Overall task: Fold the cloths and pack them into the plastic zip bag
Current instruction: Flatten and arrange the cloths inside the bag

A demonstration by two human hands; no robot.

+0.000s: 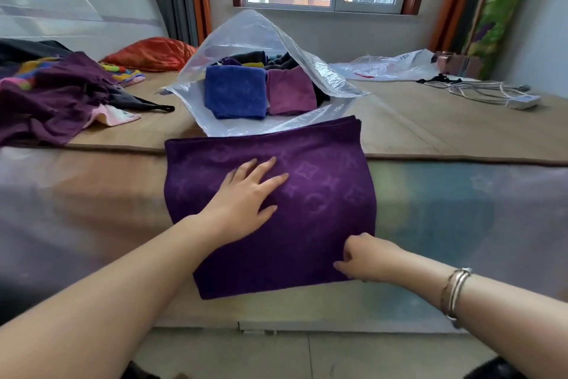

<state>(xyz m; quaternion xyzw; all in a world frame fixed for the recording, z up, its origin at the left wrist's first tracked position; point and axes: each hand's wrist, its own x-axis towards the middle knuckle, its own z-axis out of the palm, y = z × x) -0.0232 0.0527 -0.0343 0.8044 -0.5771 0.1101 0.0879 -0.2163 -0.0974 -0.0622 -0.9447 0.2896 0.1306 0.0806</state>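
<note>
While right hand [365,257] pinches, purple cloth [322,182] underlies left fingers [261,171].

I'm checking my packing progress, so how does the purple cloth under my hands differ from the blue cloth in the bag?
The purple cloth lies outside the plastic zip bag, spread wide under the left hand; the blue cloth is already inside, folded smaller. Purple is darker. Both show a similar woven pattern.

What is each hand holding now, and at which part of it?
The right hand pinches the purple towel at its near right corner. The left hand holds nothing; it rests flat on the towel's middle.
</note>
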